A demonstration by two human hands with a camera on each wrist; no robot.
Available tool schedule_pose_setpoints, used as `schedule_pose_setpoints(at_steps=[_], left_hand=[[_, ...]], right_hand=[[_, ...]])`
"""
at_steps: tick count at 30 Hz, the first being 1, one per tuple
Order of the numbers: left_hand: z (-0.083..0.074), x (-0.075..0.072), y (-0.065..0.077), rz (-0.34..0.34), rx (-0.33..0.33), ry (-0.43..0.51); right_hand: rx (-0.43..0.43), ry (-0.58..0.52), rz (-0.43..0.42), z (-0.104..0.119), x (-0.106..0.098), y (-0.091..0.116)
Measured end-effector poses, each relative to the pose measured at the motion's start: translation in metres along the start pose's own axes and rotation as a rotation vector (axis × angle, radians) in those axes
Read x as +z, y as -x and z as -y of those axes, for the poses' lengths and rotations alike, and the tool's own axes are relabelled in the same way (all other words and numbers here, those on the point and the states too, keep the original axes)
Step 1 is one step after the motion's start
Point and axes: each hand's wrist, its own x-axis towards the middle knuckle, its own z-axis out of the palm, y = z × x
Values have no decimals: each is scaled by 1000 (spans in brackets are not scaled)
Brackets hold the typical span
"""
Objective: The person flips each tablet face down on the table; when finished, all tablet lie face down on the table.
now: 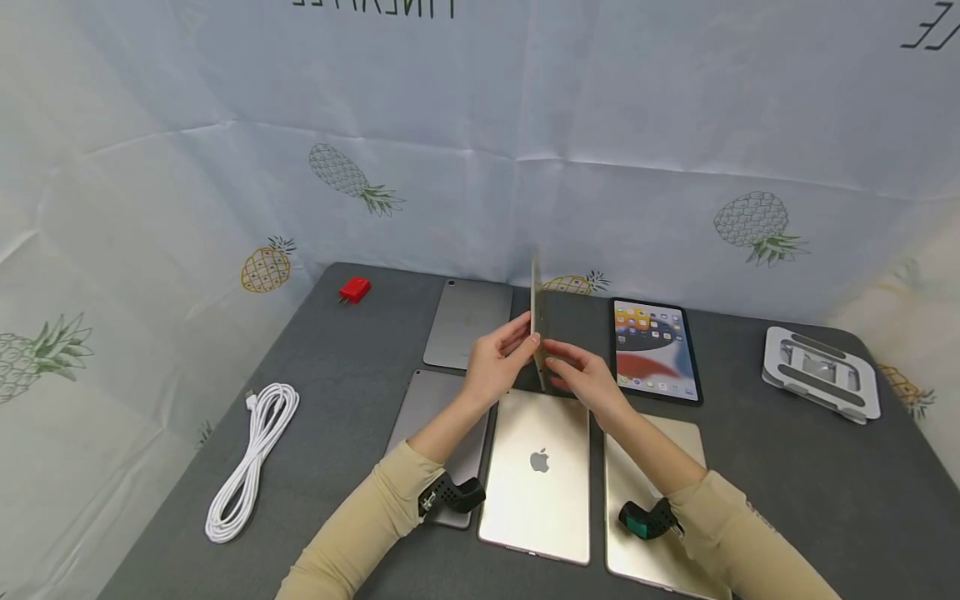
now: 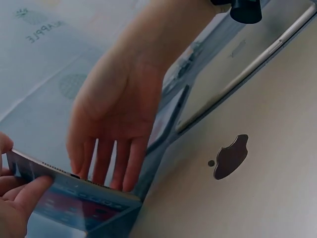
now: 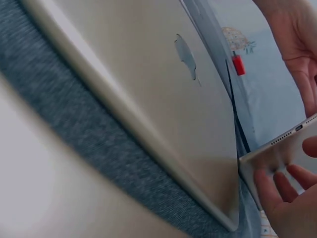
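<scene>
A thin tablet (image 1: 536, 292) stands upright, nearly edge-on in the head view, above the middle of the table. My left hand (image 1: 495, 362) pinches its lower part, with the thumb on one face. At its other side is my right hand (image 1: 588, 379), fingers mostly straight, fingertips right at the glossy face. The right wrist view shows that tablet (image 3: 282, 148) with its port and speaker holes along the upper edge. Below both hands lies a gold tablet (image 1: 536, 500), apple logo up. A second gold tablet (image 1: 652, 533) lies under my right forearm, partly hidden.
Two grey tablets (image 1: 468, 321) lie face down on the left, one behind the other. At the back right a tablet (image 1: 654, 342) shows a lit screen. A silver folding stand (image 1: 832, 375), a red charger (image 1: 356, 288) and a coiled white cable (image 1: 258, 454) sit near the table's sides.
</scene>
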Motion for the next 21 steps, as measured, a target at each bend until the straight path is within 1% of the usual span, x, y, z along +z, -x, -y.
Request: schedule_pose_setpoints(at_steps=[3, 5, 6, 10, 13, 17, 19, 21], left_hand=[[-1, 1, 2, -25, -17, 70], [-8, 2, 6, -45, -30, 94], [-12, 2, 8, -59, -33, 110], [-4, 2, 10, -134, -61, 163], [13, 2, 9, -172, -98, 247], [19, 0, 10, -184, -164, 350], [21, -1, 12, -177, -187, 370], [23, -3, 14, -164, -210, 383]], right_hand=[[1, 38, 12, -5, -2, 1], [19, 28, 10, -8, -3, 3], [35, 5, 7, -8, -3, 3], [86, -125, 7, -10, -6, 7], [110, -189, -3, -12, -11, 10], [136, -190, -31, -17, -18, 13], [144, -157, -37, -18, -20, 15], [136, -99, -31, -19, -22, 18]])
